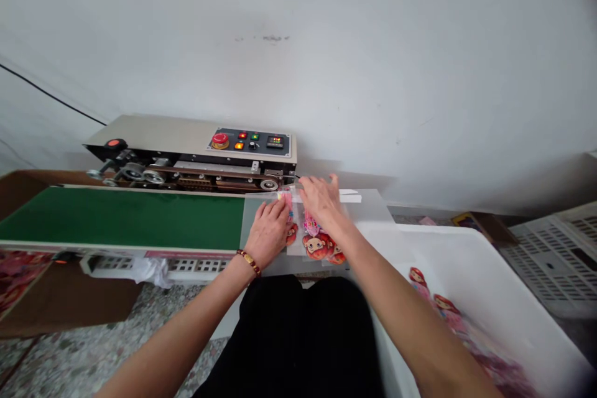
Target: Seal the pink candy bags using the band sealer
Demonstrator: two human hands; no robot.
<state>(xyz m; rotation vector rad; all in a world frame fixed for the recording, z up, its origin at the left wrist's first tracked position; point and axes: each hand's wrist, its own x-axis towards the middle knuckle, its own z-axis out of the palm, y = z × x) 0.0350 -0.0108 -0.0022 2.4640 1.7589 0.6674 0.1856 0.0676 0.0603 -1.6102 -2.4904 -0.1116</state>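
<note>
My left hand [268, 233], a beaded bracelet at its wrist, lies palm down with its fingers stretched over a clear plastic packet [291, 234]. A red-haired cartoon figure shows inside that packet. Just to the right, my right hand [321, 202] has its fingers bent at the top of more clear packets [318, 246] with the same red-haired figures. Its thumb is mostly hidden. Both hands are over a pale sheet [377, 208] at the right end of the green conveyor belt [135, 217]. The roller end of the band sealing machine [186, 137] is close to my fingertips.
A white tub [443, 239] at the right holds several figure packets [448, 308]. Beyond it stands a white slotted crate [550, 261]. At the lower left, a cardboard box [84, 298] sits under the belt. The red stop button [220, 140] and lit controls face me.
</note>
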